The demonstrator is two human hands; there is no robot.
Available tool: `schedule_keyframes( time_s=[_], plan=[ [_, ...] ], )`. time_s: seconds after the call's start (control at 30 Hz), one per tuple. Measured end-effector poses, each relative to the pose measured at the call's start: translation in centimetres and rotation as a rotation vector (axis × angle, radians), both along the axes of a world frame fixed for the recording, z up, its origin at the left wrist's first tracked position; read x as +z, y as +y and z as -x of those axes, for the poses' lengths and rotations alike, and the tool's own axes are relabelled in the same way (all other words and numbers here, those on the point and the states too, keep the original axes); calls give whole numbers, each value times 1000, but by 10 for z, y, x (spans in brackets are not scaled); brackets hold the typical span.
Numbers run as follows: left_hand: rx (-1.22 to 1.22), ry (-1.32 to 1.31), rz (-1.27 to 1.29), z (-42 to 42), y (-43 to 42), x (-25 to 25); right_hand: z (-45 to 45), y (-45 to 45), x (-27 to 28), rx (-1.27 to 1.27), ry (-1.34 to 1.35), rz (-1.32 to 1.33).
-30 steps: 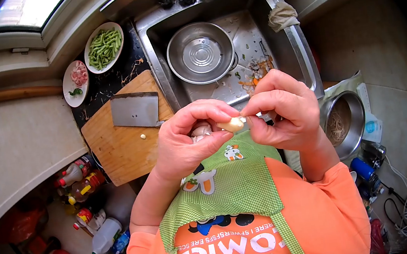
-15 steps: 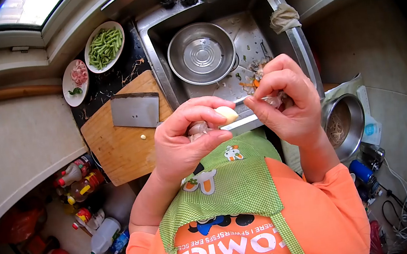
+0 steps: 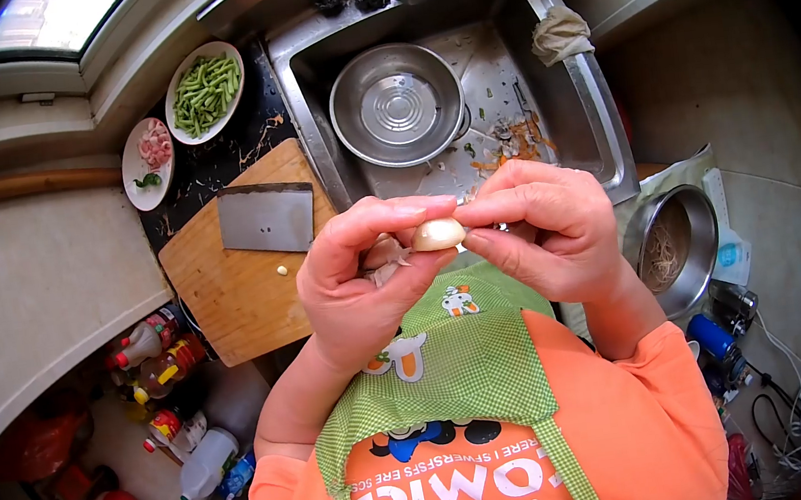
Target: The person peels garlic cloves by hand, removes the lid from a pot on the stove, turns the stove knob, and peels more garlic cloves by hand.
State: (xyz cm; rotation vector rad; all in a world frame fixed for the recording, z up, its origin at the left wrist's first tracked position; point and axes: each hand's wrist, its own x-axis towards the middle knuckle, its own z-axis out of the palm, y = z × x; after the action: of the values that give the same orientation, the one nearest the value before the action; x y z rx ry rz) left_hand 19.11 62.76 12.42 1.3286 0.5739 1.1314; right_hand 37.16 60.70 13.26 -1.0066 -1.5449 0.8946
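Observation:
A smooth, pale garlic clove (image 3: 439,235) lies between my two hands, in front of the sink's near edge. The thumb and fingers of my left hand (image 3: 349,271) pinch one end of it. More garlic with papery skin (image 3: 386,260) is tucked inside that palm. At the clove's other end, the fingertips and thumb of my right hand (image 3: 556,227) are closed. Something pale shows under its curled fingers, mostly hidden.
The sink (image 3: 615,117) holds a steel basin (image 3: 396,105) and scattered peelings (image 3: 519,141). On the left, a cleaver (image 3: 267,219) rests on a cutting board (image 3: 219,300), near plates of green beans (image 3: 206,94) and chopped meat (image 3: 154,145). A steel bowl (image 3: 703,260) stands at right.
My right hand has come down and left from above the sink edge to meet the clove. The left hand has hardly moved, and the clove has turned slightly.

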Motion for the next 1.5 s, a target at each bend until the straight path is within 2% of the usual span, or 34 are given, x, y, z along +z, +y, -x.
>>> schedule_keyframes(
  time_s=[0.1,0.23,0.4,0.6,0.7,0.77,0.8,0.87,1.07,1.27,1.37,1.5],
  plan=[
    [-56,-62,94,1,1,-4,2,-1,-1,10,17,16],
    [-66,-45,143,4,1,-4,0,1,4,-24,-93,-54],
    [-73,-116,472,4,-1,0,-1,5,10,-112,-160,-132],
    [-39,-47,576,1,-3,5,-6,8,16,-6,-227,-38],
    [-100,-2,606,5,-3,4,-7,10,12,33,-192,31],
    [-120,7,785,4,-2,12,-9,13,-1,68,-109,11],
    [-119,7,785,4,-1,13,-9,12,0,69,-109,11],
    [-139,-55,904,4,1,14,-8,11,7,57,-118,145],
    [-56,66,758,1,-3,12,-1,11,9,55,-143,221],
    [-153,-43,914,4,-2,13,-8,10,2,117,-16,269],
    [-99,19,829,4,-3,11,-2,9,12,94,-111,284],
    [-90,32,826,3,-5,11,-4,8,2,100,-59,227]
  ],
)
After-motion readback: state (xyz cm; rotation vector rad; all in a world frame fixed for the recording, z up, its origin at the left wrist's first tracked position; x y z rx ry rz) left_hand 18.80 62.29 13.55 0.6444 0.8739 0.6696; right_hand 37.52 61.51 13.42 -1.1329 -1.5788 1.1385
